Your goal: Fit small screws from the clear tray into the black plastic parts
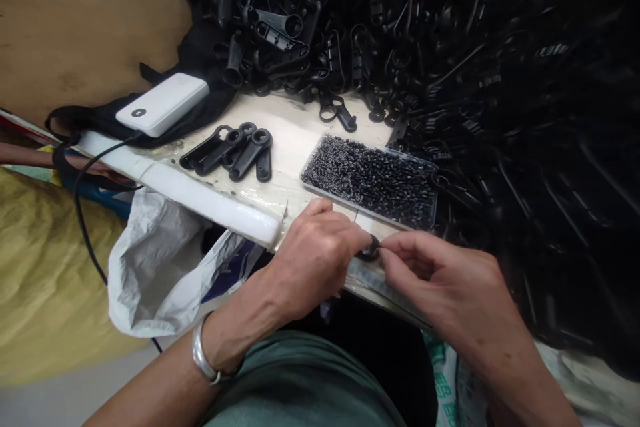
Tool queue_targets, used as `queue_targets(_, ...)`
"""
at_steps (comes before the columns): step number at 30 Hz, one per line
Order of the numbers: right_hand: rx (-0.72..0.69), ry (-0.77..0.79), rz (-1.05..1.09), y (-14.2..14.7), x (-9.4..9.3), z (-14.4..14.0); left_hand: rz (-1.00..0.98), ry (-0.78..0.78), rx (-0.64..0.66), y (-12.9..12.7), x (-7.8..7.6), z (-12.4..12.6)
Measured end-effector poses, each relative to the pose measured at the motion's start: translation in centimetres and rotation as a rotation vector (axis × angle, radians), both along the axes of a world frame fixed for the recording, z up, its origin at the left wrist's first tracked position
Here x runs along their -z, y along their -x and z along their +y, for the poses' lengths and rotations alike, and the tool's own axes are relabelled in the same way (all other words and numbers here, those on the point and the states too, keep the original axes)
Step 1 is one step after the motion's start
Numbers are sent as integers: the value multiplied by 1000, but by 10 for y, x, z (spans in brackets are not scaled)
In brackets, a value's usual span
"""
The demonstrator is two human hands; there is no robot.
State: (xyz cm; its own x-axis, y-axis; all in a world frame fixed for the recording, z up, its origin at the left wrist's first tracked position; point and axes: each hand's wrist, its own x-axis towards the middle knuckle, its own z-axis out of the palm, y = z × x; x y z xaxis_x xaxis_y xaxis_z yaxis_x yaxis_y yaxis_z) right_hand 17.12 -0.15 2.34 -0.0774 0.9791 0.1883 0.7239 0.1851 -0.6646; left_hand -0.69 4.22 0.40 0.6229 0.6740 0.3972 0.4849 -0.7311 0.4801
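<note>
My left hand [317,257], a metal bangle on its wrist, is closed around a black plastic part [370,250]. Only a rounded end of that part shows past my fingers; the rest is hidden. My right hand [440,273] comes in from the right with thumb and forefinger pinched at the part's rounded end. Whatever lies between those fingertips is too small to make out. Just beyond both hands sits a clear shallow tray [305,181] of tiny black and metallic pieces.
Several black plastic arms with ring ends [233,150] lie to the left of the tray. A large heap of similar black parts [310,33] fills the back and right. A white power bank [163,103] with a black cable rests at left. A white sack [150,273] hangs below the table edge.
</note>
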Motion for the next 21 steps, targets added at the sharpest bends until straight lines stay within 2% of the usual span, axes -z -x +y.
queue_targets(12,84,-10,10,-3,-2,-1,-40,-114,-43,-5,6,-3)
queue_targets(18,103,35,84,-3,-6,-3,-16,-51,-67,-1,7,-6)
queue_targets(21,109,76,167,-3,-6,-5,-60,0,-84,3,1,-8)
